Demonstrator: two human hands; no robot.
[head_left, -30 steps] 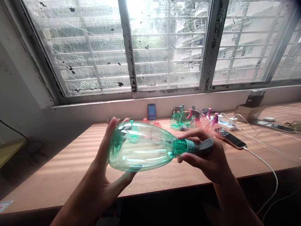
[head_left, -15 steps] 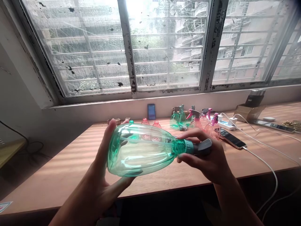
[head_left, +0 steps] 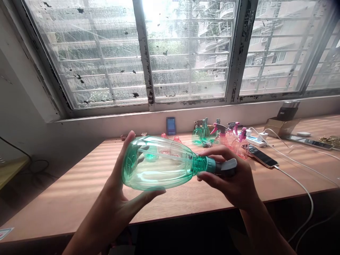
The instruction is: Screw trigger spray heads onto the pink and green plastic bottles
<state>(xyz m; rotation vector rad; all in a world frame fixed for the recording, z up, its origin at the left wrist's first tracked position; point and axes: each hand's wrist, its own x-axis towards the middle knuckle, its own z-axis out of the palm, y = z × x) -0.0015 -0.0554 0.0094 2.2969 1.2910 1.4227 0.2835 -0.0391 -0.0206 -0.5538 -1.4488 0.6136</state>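
I hold a clear green spray bottle (head_left: 159, 163) sideways above the wooden table (head_left: 79, 184), its base to the left. My left hand (head_left: 120, 198) cups the bottle's base, thumb under it and fingers behind it. My right hand (head_left: 233, 180) is wrapped round the neck and the grey spray head (head_left: 225, 166) at the right end. Both hands are closed on the bottle.
A group of green and pink spray bottles (head_left: 220, 136) stands at the back of the table. Next to them lie a phone (head_left: 261, 156) on a white cable, a power strip (head_left: 256, 140), a small blue device (head_left: 170, 125) and a cardboard box (head_left: 281, 125). Windows run behind.
The bottle has turned slightly in my hands and its base has risen a little; my left thumb now reaches further under it. My right hand has barely shifted.
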